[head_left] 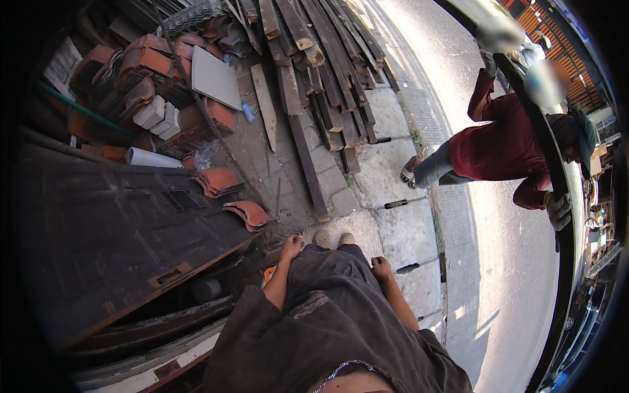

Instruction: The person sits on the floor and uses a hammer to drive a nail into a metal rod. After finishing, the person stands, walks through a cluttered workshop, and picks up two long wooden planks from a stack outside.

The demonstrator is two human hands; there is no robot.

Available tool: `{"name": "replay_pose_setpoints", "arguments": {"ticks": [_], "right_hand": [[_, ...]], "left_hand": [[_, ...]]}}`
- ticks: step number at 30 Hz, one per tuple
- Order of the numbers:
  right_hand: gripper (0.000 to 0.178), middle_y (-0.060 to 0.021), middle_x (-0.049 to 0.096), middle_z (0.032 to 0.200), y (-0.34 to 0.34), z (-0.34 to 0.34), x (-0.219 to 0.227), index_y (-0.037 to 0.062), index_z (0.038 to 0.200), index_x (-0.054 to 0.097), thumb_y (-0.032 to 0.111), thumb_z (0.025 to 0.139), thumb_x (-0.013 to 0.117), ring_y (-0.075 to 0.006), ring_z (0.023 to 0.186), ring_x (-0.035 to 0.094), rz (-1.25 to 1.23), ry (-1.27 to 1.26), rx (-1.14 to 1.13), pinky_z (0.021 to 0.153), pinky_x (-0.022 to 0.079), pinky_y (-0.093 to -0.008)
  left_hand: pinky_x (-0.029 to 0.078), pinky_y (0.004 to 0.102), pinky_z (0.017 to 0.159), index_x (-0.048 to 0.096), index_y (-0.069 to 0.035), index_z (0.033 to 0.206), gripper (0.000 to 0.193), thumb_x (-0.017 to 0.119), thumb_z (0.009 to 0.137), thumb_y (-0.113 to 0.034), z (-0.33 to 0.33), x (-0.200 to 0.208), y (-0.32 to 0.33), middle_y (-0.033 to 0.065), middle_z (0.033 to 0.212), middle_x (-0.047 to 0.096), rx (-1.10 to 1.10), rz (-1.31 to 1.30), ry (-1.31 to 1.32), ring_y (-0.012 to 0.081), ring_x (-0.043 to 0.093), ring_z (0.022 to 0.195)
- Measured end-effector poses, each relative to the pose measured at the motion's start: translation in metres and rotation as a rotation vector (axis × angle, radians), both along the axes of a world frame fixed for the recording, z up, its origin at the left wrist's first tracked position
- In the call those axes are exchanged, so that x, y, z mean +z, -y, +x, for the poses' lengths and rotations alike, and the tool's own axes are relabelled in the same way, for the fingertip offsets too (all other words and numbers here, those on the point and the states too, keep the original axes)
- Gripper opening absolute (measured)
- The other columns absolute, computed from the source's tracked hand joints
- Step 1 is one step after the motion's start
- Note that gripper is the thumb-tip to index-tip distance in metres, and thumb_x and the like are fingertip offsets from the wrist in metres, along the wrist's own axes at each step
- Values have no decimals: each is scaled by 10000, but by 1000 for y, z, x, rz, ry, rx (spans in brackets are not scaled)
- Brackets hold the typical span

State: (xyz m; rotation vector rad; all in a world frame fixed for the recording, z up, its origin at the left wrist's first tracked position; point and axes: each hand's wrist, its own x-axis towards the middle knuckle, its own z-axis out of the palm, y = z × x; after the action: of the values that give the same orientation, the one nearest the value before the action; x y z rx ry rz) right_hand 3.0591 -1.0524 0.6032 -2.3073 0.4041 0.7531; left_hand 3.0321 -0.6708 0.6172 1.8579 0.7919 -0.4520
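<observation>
Both my arms hang at my sides, in front of a dark shirt. My left hand (292, 247) is loosely curled, with nothing seen in it; it is nearest to a curved orange roof tile (247, 213) at the corner of a dark panelled wooden door (98, 229). Beside my right thigh, my right hand (381, 268) is also curled and shows nothing in its fingers, above the concrete paving slabs (407, 237). To the right, another person (491, 141) in a dark red shirt and gloves walks with a long dark beam (563, 187) held at the shoulder.
Ahead lies a pile of long timber beams (334, 85), one dark beam reaching toward my feet. Stacked roof tiles (154, 59), a pale square panel (216, 77) and white blocks (157, 116) stand at the far left. A road (498, 242) runs along the right.
</observation>
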Motion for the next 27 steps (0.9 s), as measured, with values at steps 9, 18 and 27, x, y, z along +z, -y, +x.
{"name": "replay_pose_setpoints", "arguments": {"ticks": [9, 18, 27], "right_hand": [[356, -147, 663, 818, 2, 0, -15, -33, 957, 631, 297, 839, 565, -223, 737, 639, 60, -2, -28, 667, 503, -324], [365, -163, 668, 867, -2, 2, -5, -32, 972, 633, 301, 841, 562, -239, 782, 649, -10, 27, 35, 704, 504, -340], [423, -231, 636, 999, -10, 11, 26, -21, 1019, 622, 352, 836, 542, -344, 982, 602, -3, -64, 21, 856, 457, -395]], "left_hand": [[445, 394, 855, 582, 15, 1110, 465, 510, 900, -394, 7, 21, 3, 205, 1081, 613, -14, 8, -79, 342, 580, 1020], [440, 398, 856, 580, 4, 1117, 462, 505, 901, -397, 0, -1, 0, 194, 1080, 611, 14, -11, -55, 343, 576, 1012], [442, 392, 841, 598, 8, 1054, 448, 522, 881, -399, -3, -26, -1, 197, 1029, 626, 31, -70, 24, 346, 585, 989]]}}
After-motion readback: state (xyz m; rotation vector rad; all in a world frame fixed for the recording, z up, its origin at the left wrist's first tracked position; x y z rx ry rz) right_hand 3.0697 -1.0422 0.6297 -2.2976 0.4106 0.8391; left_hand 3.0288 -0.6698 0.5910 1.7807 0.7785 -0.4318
